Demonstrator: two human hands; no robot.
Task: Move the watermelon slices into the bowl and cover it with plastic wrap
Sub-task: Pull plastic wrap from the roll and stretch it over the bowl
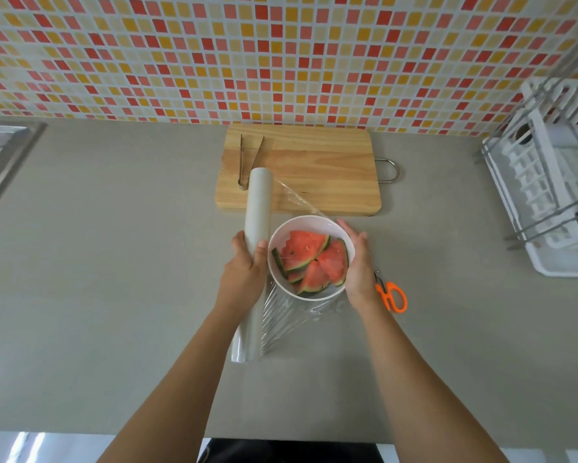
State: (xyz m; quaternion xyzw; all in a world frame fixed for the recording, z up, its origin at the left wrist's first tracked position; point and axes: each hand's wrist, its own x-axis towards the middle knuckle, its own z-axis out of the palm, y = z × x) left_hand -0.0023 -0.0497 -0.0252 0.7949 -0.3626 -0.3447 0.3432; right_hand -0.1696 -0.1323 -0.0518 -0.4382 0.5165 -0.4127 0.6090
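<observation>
Lowest in the frame, both forearms reach up toward the centre. The left hand (244, 269) is wrapped around a roll of plastic wrap (256, 262), whose long axis runs from lower centre up to the cutting board, just left of the bowl. The right hand (359, 265) lies open, palm flat against the right side of the white bowl (309, 223), pinning the film's free edge there. The watermelon slices (311, 259) already sit inside the bowl. The film (287, 315) stretches from the roll across the bowl, bunched in creases at the bowl's lower edge, so it still joins the roll; cutting looks like the next need. Orange-handled scissors (393, 295) lie just right of the right wrist, nearer that hand. Further up, tongs (247, 158) rest on the wooden cutting board (314, 168); a white dish rack (548, 182) stands at the right edge.
</observation>
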